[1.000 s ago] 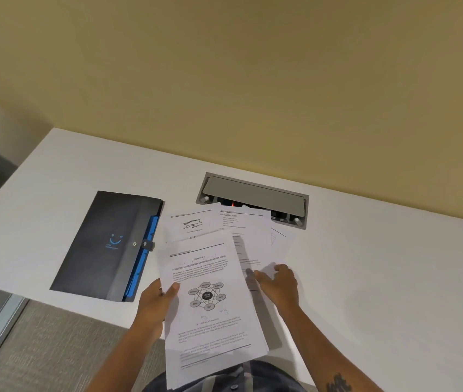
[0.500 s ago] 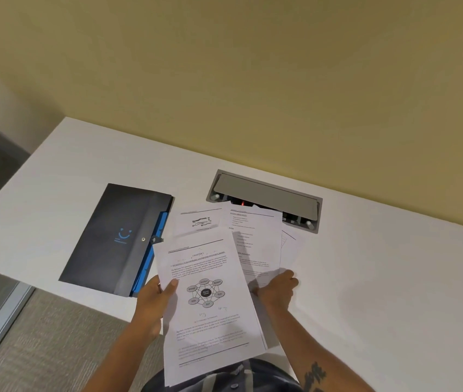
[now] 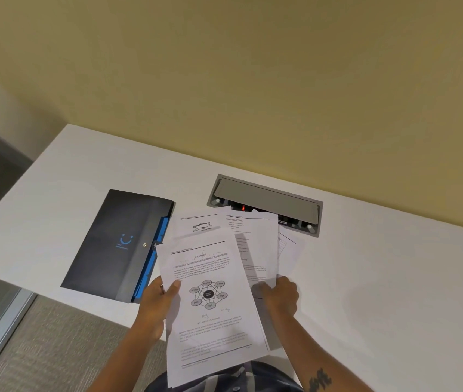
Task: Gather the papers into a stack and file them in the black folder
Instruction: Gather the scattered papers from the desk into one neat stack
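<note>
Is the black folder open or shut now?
Shut. The folder lies flat on the table, its flap down over the front to the snap. Whether the snap is fastened cannot be told.

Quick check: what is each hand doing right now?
Left hand: closed on the diagram page, thumb on top.
Right hand: gripping the bottom edge of a text page on the desk.

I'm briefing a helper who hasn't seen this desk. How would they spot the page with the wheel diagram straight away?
Start at the white desk and its grey cable hatch; white sheets fan out just in front of it, right of the black folder. The diagram page is the nearest, topmost sheet, gripped by the left hand. It alone shows a ring of ovals around a dark hub.
</note>
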{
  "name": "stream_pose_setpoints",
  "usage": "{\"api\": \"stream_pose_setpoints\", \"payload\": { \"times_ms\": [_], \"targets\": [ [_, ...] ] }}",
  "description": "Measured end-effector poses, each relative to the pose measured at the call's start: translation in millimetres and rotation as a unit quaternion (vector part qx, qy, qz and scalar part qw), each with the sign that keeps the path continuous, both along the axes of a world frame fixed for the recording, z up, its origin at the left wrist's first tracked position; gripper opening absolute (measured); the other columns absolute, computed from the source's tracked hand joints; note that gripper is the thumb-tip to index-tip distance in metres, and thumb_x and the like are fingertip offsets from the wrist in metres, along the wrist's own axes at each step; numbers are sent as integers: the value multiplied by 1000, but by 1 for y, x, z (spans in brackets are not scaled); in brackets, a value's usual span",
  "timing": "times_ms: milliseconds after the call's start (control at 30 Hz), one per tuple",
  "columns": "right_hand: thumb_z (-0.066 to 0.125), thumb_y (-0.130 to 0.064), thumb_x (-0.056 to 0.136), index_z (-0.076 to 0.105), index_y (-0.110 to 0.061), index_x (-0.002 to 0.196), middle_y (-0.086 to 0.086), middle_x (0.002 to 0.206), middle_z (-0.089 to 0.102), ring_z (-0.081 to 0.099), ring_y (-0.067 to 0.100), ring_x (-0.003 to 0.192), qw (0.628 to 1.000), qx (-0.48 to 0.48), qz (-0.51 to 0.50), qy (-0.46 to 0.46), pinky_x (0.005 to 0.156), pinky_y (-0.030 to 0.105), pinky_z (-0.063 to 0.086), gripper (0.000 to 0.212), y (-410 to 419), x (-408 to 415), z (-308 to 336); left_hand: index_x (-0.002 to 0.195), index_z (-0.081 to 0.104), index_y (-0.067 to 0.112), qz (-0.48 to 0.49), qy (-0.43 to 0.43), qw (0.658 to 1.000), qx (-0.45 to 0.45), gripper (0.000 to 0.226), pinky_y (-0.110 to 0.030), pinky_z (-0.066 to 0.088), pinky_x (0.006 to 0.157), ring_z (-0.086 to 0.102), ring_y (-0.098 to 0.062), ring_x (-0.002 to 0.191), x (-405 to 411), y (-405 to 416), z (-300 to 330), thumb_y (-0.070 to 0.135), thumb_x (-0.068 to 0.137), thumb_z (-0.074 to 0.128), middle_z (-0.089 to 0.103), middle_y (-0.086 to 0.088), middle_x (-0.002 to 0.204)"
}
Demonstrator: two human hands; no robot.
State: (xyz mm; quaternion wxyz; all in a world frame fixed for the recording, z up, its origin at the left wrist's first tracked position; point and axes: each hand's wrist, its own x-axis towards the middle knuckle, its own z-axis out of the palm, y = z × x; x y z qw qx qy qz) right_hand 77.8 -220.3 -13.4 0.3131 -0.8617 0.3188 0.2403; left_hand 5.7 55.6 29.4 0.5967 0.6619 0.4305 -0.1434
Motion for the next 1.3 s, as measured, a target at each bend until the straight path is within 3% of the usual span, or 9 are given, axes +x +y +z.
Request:
{"api": "stream_pose_setpoints", "payload": {
  "times_ms": [167,267,433,600,733,933,1033,1167,1300],
  "targets": [
    [63,-22,106,70,-2,117,17,122,75,71,37,109,997,32,-26,-64,85,39,56,24,-11,0,-1,123,65,25,-15,-6,1000,2,20,-61,56,103,67,-35,120,0,2,0,26,104,67,75,-6,125],
    [63,-13,105,72,-1,123,16,124,76,72,34,109,990,94,-57,-91,94,41,60,23,-23,-5,-2,128,68,22,-8,-3,1000,0,24,-58,58,100,69,-34,119,2,3,-2,25,104,67,76,-5,125],
    [68,-16,104,79,-15,103,-4,98,84,78,19,95,954,237,-138,-120,66,13,57,11,-45,-31,9,120,71,25,1,-4,1000,-7,17,-38,58,81,71,-25,114,4,4,-7,24,103,68,79,4,119],
    [75,-20,100,82,-23,110,-1,111,85,79,23,109,925,341,-145,-84,101,46,62,13,-61,-55,16,118,70,24,-6,8,1000,-23,14,-35,58,77,71,-22,112,4,2,-11,25,104,69,81,8,113],
    [75,-20,100,82,-26,117,1,120,83,78,26,114,911,385,-115,-94,107,52,58,19,-60,-69,21,113,69,27,-13,9,999,-32,10,-32,59,68,74,-21,106,4,-3,-8,29,103,69,82,11,105],
    [75,-20,99,80,-23,124,-6,125,81,73,22,124,921,375,-69,-77,116,47,51,25,-52,-80,25,116,67,24,-30,11,999,-32,19,-41,62,78,73,-26,108,4,-5,-8,36,103,68,79,2,113],
    [72,-18,101,79,-24,126,-8,127,80,73,17,124,921,384,-37,-56,117,44,50,26,-49,-86,31,113,66,28,-36,12,999,-23,15,-35,59,70,71,-24,108,3,-6,-7,39,102,67,77,5,112],
    [71,-16,102,84,-34,113,-13,125,80,77,8,115,923,380,-32,-45,85,17,61,26,-40,-90,46,126,67,27,-35,16,999,-39,27,-54,62,97,71,-29,116,-1,-6,-11,40,102,68,78,2,122],
    [70,-22,103,86,-33,106,-7,114,85,82,21,105,924,380,-17,-31,79,27,57,20,-34,-92,53,132,68,27,-20,7,998,-63,31,-60,54,109,68,-30,124,-8,-7,-10,36,102,69,78,3,128]
  ]
}}
